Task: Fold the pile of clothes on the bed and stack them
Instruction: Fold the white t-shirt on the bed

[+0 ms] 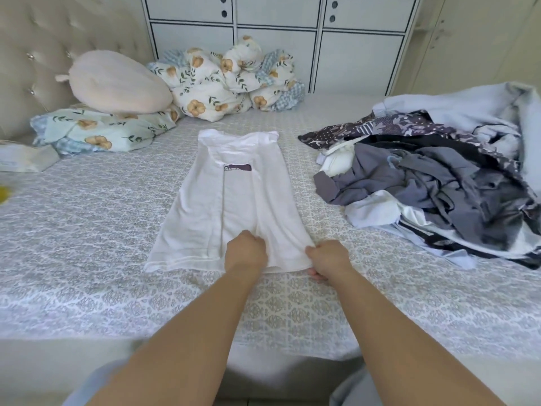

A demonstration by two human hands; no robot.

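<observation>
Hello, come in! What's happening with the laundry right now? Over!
Left hand and right hand both grip the hem of the white shirt, sides folded in. Unfolded pile waits at right. Nothing in the way.

Home bedroom. Bed (87,218) w/ grey-white patterned cover fills most of the view; tufted beige headboard (38,48) w/ stud buttons at left. Against it a pale pink plush cushion (117,83) rests on a floral pillow (96,131), and a bunched floral duvet (231,77) sits at the far edge. Behind the bed, a white cabinet (278,30) w/ dark-trimmed panel doors & round finger holes; cream wardrobe doors (474,42) at right. Household laundry on the bed: a white top (234,197) laid flat mid-bed, a loose clothes pile (433,183) to the right.
</observation>
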